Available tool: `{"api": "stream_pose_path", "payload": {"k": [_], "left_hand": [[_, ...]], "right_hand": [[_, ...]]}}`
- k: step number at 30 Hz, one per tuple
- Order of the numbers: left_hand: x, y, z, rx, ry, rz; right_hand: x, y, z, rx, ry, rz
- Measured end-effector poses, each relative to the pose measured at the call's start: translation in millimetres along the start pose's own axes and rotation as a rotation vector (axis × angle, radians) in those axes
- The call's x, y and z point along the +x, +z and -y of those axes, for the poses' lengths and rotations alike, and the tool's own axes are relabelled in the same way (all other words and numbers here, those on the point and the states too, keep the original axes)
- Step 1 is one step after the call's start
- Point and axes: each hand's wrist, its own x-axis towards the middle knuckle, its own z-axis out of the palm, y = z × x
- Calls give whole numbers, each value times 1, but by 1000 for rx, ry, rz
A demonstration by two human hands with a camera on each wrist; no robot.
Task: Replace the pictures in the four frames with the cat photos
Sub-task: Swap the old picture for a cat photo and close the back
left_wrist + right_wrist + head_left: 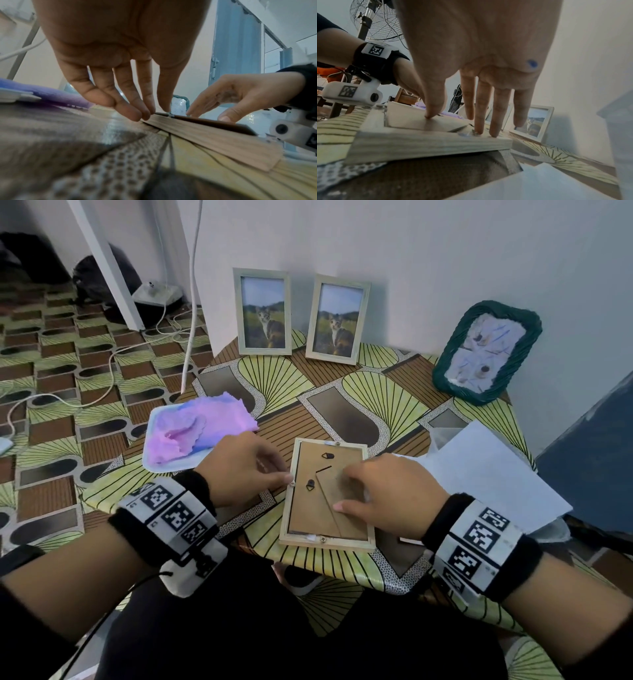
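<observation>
Close under my wrists, a wooden frame [327, 494] lies face down on the patterned table [376, 392], its long axis running away from me. My right hand [387, 491] presses down on its brown backing board [308, 508], fingers straight and spread, thumb on the folded stand flap. My left hand [243, 467] sits at the frame's left rail, fingertips [137, 115] meeting on the small metal tab [170, 115] there; I judge I am turning that tab, though whether I truly pinch it I cannot tell. Each hand is just on its own side of the frame, so the left-rail tab is the left hand's work while the right steadies the board.

Just beyond the left hand, a pink-and-blue cloth [202, 426] rests on a white tray [154, 463]. White paper [486, 474] lies to the right. Farther back, two wooden frames [262, 311] [337, 319] already showing the cat stand against the wall, and a green woven frame [486, 350] stands at the right, its picture not a cat photo as far as I can tell.
</observation>
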Motion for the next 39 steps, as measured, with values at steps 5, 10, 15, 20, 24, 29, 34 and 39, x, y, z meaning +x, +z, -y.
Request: {"api": "stream_pose_path", "payload": {"k": [5, 10, 15, 20, 24, 29, 34, 39], "left_hand": [[10, 0, 1, -30, -72, 108], [22, 2, -4, -23, -111, 168], [36, 3, -10, -39, -143, 280], [42, 1, -13, 1, -95, 333], [35, 0, -10, 31, -77, 278], [13, 1, -15, 90, 10, 116], [-16, 1, -13, 248, 172, 49], [-35, 5, -9, 409, 182, 223]], "right_hand": [[5, 5, -1, 244, -145, -45], [9, 13, 5, 193, -210, 56], [14, 12, 6, 65, -246, 86], [16, 11, 4, 58, -245, 85], [14, 15, 2, 70, -240, 75], [13, 13, -4, 258, -187, 92], [-7, 7, -14, 504, 4, -230], [-31, 10, -20, 604, 179, -252]]}}
